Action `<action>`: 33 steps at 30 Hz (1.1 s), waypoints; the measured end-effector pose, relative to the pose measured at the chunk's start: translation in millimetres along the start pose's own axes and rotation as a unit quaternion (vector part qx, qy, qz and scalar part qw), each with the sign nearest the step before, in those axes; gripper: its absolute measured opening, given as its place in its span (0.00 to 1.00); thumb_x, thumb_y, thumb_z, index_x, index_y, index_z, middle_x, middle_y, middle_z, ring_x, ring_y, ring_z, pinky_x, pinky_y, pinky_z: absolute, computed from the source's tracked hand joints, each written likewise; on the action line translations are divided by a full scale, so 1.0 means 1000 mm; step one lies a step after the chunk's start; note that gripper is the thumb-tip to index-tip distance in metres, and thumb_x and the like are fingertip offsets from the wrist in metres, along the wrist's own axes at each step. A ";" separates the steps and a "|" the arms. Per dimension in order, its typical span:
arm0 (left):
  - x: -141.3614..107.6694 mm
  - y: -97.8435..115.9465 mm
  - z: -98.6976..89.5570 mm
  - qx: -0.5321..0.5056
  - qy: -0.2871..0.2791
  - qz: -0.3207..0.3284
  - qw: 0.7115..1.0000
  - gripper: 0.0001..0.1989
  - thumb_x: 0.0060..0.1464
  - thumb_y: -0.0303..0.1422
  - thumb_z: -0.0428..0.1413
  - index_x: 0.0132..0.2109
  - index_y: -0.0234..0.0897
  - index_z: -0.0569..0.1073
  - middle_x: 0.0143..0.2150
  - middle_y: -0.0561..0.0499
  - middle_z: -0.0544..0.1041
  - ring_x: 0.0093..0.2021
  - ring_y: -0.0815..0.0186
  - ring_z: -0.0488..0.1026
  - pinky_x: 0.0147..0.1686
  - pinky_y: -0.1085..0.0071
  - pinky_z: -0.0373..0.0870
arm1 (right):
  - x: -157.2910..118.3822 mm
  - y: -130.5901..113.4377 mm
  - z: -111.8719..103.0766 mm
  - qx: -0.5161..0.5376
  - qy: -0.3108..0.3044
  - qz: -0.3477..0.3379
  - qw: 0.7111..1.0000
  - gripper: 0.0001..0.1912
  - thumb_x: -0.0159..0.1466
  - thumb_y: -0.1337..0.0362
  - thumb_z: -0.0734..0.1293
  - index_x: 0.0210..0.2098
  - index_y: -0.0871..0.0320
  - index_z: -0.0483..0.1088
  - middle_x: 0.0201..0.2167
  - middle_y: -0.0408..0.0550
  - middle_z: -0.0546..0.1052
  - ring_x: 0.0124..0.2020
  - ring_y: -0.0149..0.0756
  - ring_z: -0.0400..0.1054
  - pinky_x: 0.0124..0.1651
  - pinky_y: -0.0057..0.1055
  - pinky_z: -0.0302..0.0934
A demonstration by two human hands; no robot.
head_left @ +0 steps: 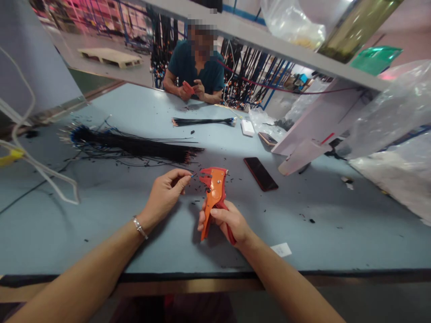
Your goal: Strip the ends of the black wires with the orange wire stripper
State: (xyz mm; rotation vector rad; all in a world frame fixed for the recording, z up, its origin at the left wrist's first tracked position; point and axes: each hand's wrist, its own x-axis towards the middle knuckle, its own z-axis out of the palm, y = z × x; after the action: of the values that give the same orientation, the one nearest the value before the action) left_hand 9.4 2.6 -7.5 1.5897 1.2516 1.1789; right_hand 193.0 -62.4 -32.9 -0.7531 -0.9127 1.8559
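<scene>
My right hand point(230, 220) grips a pair of orange and red wire strippers point(215, 188), its jaws pointing left. Closed in a pinch, my left hand point(168, 190) holds a thin wire point(192, 176) whose small blue tip pokes out toward the jaws. A gap separates that tip from the tool. Just beyond my left hand lies a thick bundle of black wires point(134, 144), with blue and silvery ends at the left and coppery ends at the right.
A phone point(261, 173) lies right of the strippers. Farther back are a smaller wire bundle point(204, 121) and a white box point(247, 128). Black scraps litter the table point(161, 246). Across it sits a person point(195, 72) holding a red tool. A shelf post point(310, 121) stands at right.
</scene>
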 end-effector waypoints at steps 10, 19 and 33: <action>0.012 -0.006 -0.013 0.092 0.085 0.026 0.992 0.10 0.51 0.36 0.56 0.37 0.34 0.77 0.34 0.50 0.76 0.30 0.68 0.68 0.33 0.72 0.65 | -0.002 0.001 -0.002 0.030 0.012 -0.008 0.999 0.15 0.57 0.61 0.71 0.40 0.62 0.69 0.31 0.48 0.77 0.29 0.41 0.76 0.29 0.34 0.71; 0.012 -0.009 -0.012 -0.035 -0.003 -0.024 0.999 0.12 0.50 0.40 0.59 0.36 0.35 0.76 0.32 0.52 0.77 0.32 0.67 0.69 0.34 0.73 0.65 | -0.004 0.001 0.000 0.015 -0.010 -0.005 1.000 0.14 0.58 0.61 0.70 0.41 0.62 0.69 0.31 0.49 0.77 0.29 0.40 0.75 0.30 0.35 0.71; 0.008 0.006 -0.009 -0.033 -0.021 -0.004 0.999 0.11 0.48 0.39 0.61 0.34 0.36 0.77 0.32 0.50 0.78 0.35 0.65 0.71 0.37 0.71 0.67 | -0.003 -0.003 0.004 0.016 -0.052 0.011 0.998 0.16 0.57 0.57 0.71 0.37 0.63 0.68 0.27 0.48 0.76 0.24 0.38 0.74 0.24 0.31 0.68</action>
State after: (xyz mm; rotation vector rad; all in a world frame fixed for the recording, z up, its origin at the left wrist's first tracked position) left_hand 2.8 9.2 1.8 1.5515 1.1787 1.1642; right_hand 193.2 -65.3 -27.6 -0.6549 -0.9400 1.9401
